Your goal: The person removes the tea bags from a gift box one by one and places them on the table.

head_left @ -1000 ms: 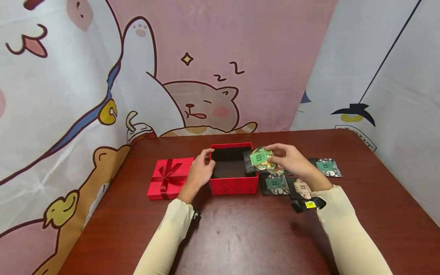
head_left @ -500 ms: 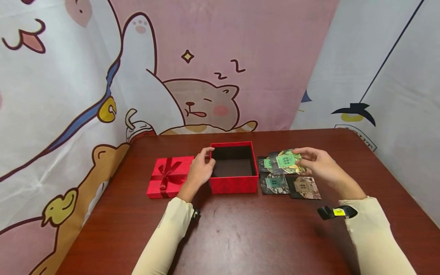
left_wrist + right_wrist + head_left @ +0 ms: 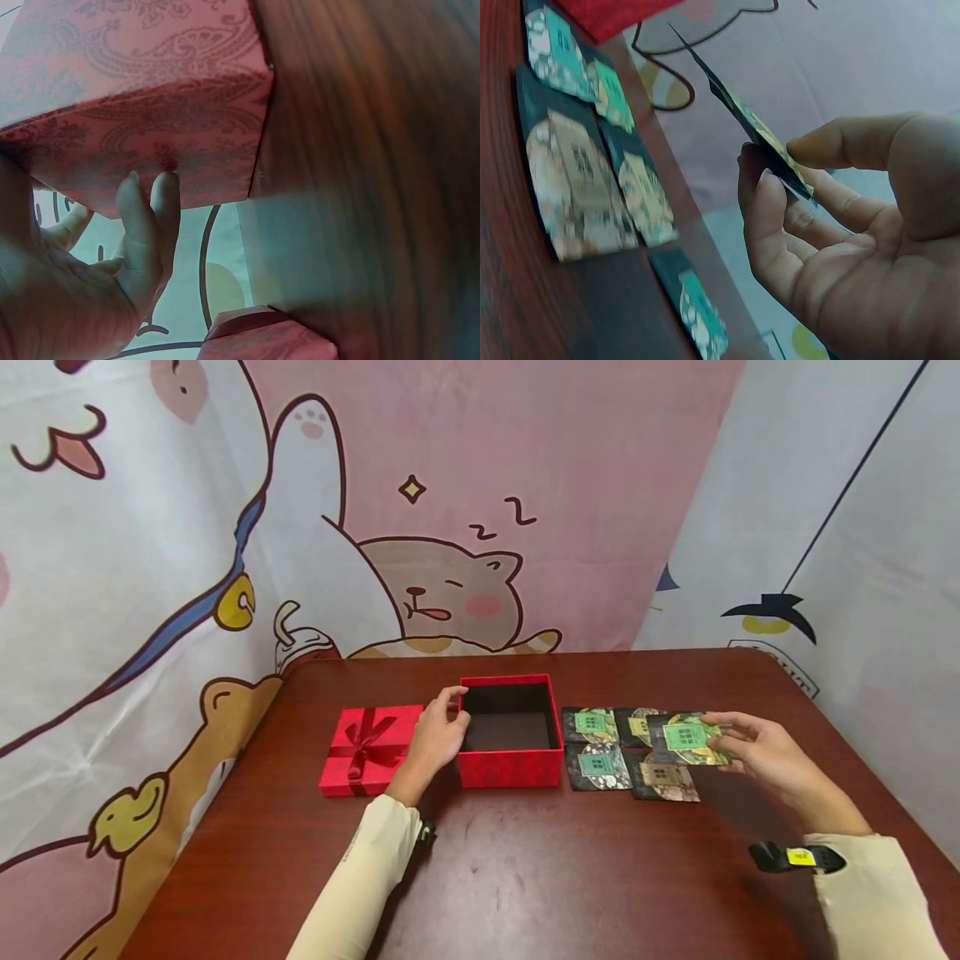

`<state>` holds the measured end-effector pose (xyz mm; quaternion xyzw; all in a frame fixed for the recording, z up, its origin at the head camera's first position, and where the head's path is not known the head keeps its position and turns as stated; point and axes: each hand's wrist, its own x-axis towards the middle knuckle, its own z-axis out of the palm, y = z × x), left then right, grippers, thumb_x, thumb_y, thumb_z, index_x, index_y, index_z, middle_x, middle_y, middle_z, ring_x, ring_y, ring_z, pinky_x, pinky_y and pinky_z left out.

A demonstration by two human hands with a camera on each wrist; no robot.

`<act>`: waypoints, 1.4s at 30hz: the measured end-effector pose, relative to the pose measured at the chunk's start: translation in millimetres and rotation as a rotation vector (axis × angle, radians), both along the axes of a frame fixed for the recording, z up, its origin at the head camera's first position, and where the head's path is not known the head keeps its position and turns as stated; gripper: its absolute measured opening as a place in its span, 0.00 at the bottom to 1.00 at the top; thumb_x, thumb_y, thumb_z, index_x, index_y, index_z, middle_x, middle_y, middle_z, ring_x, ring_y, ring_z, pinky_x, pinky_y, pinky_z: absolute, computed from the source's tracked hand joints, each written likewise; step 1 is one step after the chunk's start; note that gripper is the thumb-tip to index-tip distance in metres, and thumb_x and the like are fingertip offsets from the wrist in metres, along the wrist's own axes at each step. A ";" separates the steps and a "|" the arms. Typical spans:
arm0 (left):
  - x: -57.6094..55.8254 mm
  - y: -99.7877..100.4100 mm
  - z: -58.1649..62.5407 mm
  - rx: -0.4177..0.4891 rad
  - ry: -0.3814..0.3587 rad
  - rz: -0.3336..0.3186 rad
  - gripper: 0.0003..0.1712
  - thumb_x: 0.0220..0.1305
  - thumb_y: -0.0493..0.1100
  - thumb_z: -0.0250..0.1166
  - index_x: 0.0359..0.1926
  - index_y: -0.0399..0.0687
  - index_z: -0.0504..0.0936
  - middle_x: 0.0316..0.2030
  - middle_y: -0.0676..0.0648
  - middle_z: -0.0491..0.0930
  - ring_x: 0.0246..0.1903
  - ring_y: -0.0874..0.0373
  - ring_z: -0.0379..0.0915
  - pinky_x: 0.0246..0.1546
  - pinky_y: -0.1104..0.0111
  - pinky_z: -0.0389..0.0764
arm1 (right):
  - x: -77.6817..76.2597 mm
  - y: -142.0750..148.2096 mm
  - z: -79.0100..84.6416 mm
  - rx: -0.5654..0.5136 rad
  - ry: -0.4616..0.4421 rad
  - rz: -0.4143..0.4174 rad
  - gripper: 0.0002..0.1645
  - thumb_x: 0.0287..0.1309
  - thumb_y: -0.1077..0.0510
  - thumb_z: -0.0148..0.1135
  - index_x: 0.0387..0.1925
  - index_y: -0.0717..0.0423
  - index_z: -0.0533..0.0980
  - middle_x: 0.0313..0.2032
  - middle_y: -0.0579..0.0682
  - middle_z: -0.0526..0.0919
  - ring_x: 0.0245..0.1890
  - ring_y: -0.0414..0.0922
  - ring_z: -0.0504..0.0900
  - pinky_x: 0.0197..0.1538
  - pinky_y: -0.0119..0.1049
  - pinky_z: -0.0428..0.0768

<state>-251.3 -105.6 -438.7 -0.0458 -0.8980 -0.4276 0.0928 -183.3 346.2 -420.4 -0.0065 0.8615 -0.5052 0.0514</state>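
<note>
My left hand (image 3: 437, 735) holds the left side of an open red gift box (image 3: 510, 768), thumb and index finger at the rim. In the left wrist view two fingertips press its patterned outer wall (image 3: 187, 142). The box's dark inside holds nothing. My right hand (image 3: 776, 764) pinches a flat black packet (image 3: 686, 737) with a green label between thumb and fingers, raised over the table. Beneath and left of it lie packets with a green label (image 3: 590, 725), a yellow label (image 3: 636, 727), a teal label (image 3: 598, 765) and a brown label (image 3: 665, 775).
A red lid (image 3: 371, 750) with a ribbon bow lies left of the box. Another teal-labelled packet (image 3: 694, 307) shows in the right wrist view, hidden in the head view. A printed cloth (image 3: 585, 510) hangs behind the brown table (image 3: 517, 877).
My right hand has carried the green-labelled packet rightward, from beside the box's right rim to over the right end of the laid-out packets. My left hand stays at the box.
</note>
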 end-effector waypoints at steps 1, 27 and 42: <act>0.3 0.1 0.0 -0.001 0.000 0.000 0.24 0.65 0.41 0.57 0.62 0.58 0.75 0.51 0.44 0.80 0.53 0.48 0.75 0.54 0.50 0.71 | 0.9 4.5 -2.0 -0.009 -0.011 -0.012 0.31 0.69 0.56 0.57 0.66 0.69 0.62 0.43 0.40 0.77 0.36 0.36 0.80 0.40 0.41 0.84; 1.1 1.2 -0.6 0.002 -0.013 -0.002 0.24 0.66 0.42 0.56 0.63 0.59 0.74 0.52 0.44 0.80 0.55 0.49 0.74 0.55 0.50 0.71 | 18.2 76.1 -40.0 0.073 -0.159 -0.046 0.30 0.70 0.55 0.54 0.64 0.71 0.64 0.44 0.45 0.77 0.36 0.34 0.79 0.38 0.40 0.83; 0.6 -0.7 -0.2 0.004 0.007 -0.010 0.24 0.65 0.41 0.56 0.62 0.56 0.75 0.53 0.43 0.81 0.55 0.49 0.75 0.55 0.49 0.71 | 16.6 74.1 -43.8 0.195 -0.144 0.004 0.34 0.67 0.56 0.58 0.66 0.73 0.60 0.45 0.61 0.83 0.32 0.37 0.77 0.31 0.40 0.80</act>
